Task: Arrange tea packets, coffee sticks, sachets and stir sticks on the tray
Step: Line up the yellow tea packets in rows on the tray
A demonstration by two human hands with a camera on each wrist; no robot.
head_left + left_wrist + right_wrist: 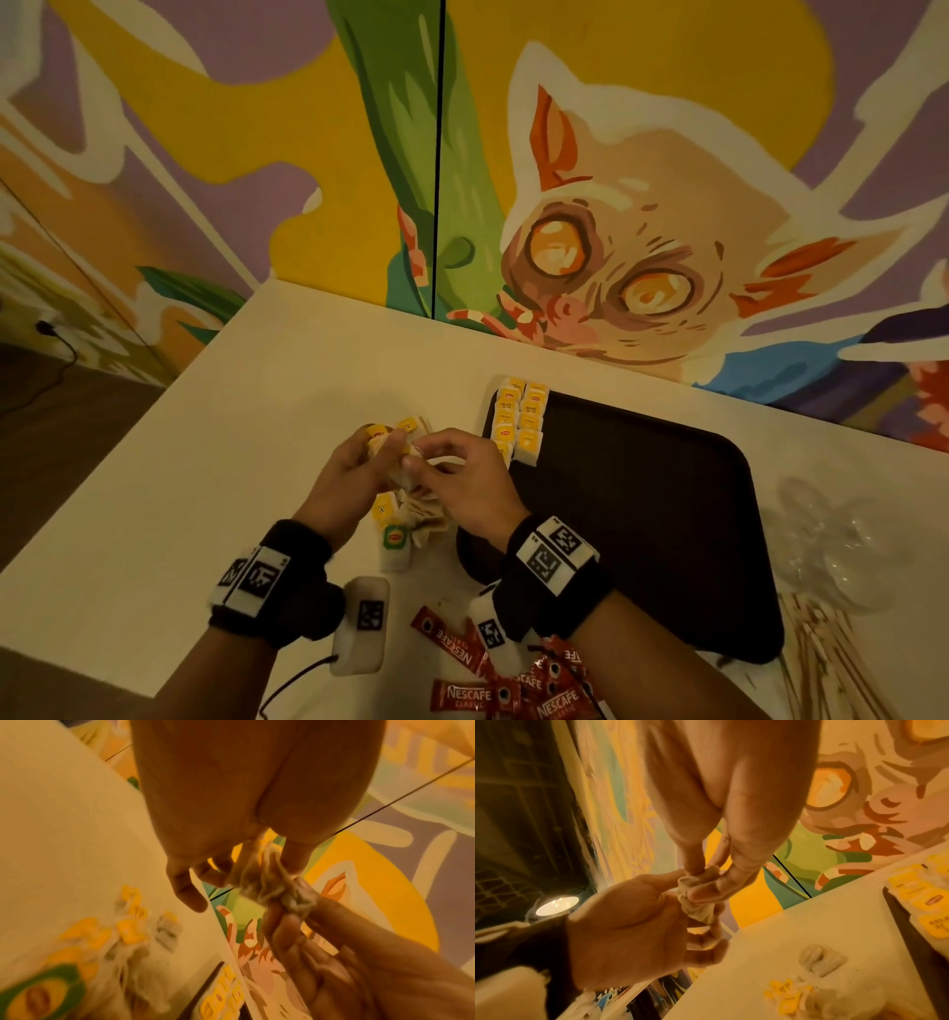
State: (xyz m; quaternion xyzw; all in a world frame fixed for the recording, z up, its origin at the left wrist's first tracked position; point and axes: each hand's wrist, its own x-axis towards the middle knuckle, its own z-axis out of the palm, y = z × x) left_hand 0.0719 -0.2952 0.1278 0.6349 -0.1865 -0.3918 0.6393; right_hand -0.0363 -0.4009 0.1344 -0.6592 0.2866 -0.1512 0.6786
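Nearest, red coffee sticks (464, 695) marked "NESCAFE CLASSIC" were strewn on the bench (246, 411). Above it, a crumpled tea bag (695, 898) was pinched between the left hand (341, 475) and the right hand (462, 488). The dark tray (642, 514) lay just right; its far-left corner was lined with yellow-tagged tea packets (518, 421), one marked "RELAX".

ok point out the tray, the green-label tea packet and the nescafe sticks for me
tray (642, 514), head view, bare dark middle of its surface
green-label tea packet (395, 539), head view, on its round green label
nescafe sticks (464, 695), head view, red wrapper of the stick lying nearest the bottom edge
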